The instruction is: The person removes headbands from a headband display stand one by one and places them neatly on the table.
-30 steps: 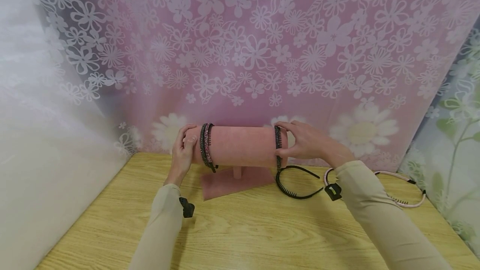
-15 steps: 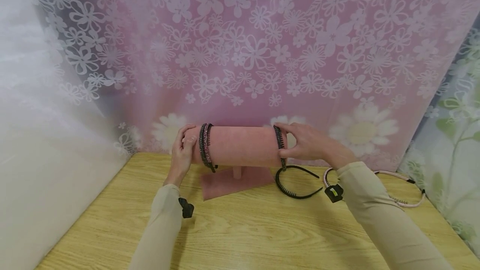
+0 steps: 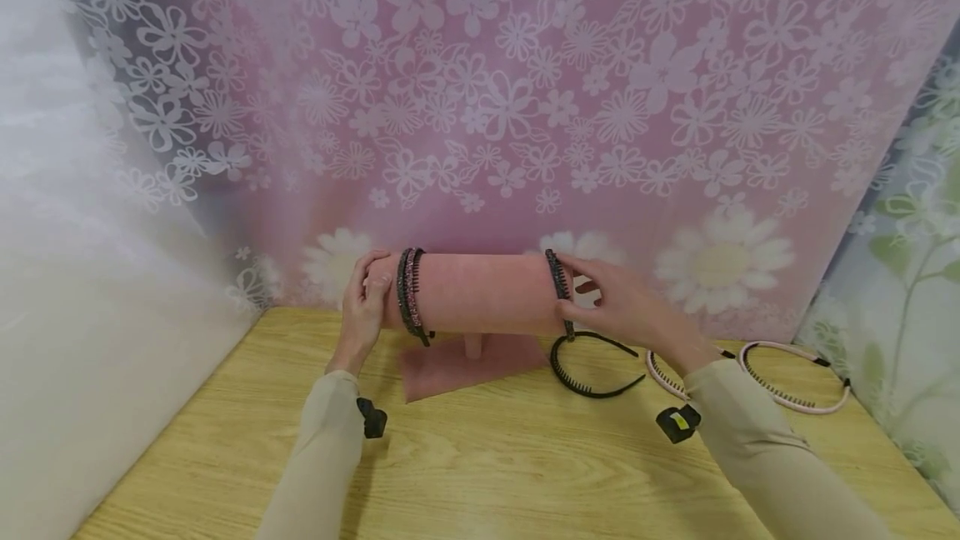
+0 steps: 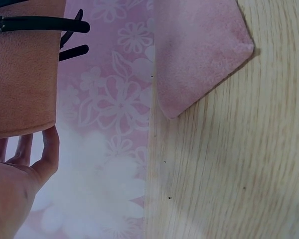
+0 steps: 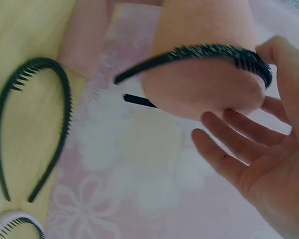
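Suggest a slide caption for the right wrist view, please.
Right-hand fingers at a glittery black headband around a pink roll; a plain black headband on the table.

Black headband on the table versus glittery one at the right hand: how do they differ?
The black headband lies on the table; the glittery headband is around the pink roll, touched by the right hand. The black headband looks plain; the glittery headband sparkles. Both are dark and toothed.

One left sleeve (image 3: 324, 432), pale beige, long, plain, which ended short of the hand, one right sleeve (image 3: 750, 427), matching, which showed soft creases, one left wrist camera (image 3: 372, 418), small, black, angular, one right wrist camera (image 3: 673, 428), black, boxy, which bore a yellow-green mark (image 3: 681, 421).
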Action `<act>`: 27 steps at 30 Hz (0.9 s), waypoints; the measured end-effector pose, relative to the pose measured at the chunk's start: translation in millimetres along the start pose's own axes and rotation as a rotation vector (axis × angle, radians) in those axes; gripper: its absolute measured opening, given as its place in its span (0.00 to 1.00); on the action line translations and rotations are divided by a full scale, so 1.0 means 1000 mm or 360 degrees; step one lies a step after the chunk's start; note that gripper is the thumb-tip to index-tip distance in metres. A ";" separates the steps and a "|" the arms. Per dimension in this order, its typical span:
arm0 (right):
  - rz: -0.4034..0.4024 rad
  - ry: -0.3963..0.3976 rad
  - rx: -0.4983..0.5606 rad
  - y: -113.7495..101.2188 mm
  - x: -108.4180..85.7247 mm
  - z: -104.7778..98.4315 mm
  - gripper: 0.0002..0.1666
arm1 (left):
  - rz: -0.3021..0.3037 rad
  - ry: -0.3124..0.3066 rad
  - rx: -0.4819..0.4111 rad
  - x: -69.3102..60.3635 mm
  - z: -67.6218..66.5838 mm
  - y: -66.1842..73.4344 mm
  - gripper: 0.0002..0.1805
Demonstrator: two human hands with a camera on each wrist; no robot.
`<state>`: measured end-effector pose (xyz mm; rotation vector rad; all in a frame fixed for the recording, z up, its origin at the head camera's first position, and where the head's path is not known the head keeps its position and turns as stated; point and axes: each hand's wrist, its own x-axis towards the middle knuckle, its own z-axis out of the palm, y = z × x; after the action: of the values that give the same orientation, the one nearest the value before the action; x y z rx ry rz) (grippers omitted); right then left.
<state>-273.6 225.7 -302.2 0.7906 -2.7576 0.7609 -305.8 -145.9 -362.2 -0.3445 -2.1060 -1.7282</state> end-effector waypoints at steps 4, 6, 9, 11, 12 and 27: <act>-0.0047 0.0157 0.0206 0.002 -0.009 0.011 0.41 | 0.0008 0.0000 0.0002 0.000 0.001 0.000 0.24; -0.0067 0.0230 0.0265 0.002 -0.014 0.016 0.41 | -0.0003 0.0010 -0.0001 0.001 0.001 0.000 0.23; -0.0074 0.0335 0.0295 0.000 -0.019 0.023 0.40 | -0.0008 0.0022 -0.0007 0.001 0.000 0.001 0.23; -0.0084 0.0396 0.0295 0.000 -0.022 0.026 0.39 | -0.0019 0.0025 -0.0012 0.001 0.000 0.001 0.22; -0.0090 0.0424 0.0296 0.000 -0.023 0.028 0.38 | -0.0023 0.0023 -0.0012 0.001 0.000 0.001 0.22; -0.0038 0.0592 0.0299 -0.004 -0.031 0.039 0.30 | -0.0028 0.0015 -0.0011 0.000 0.001 -0.002 0.22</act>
<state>-246.1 216.6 -342.9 0.6354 -2.3679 1.0544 -306.8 -145.6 -363.7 -0.3200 -2.1027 -1.7440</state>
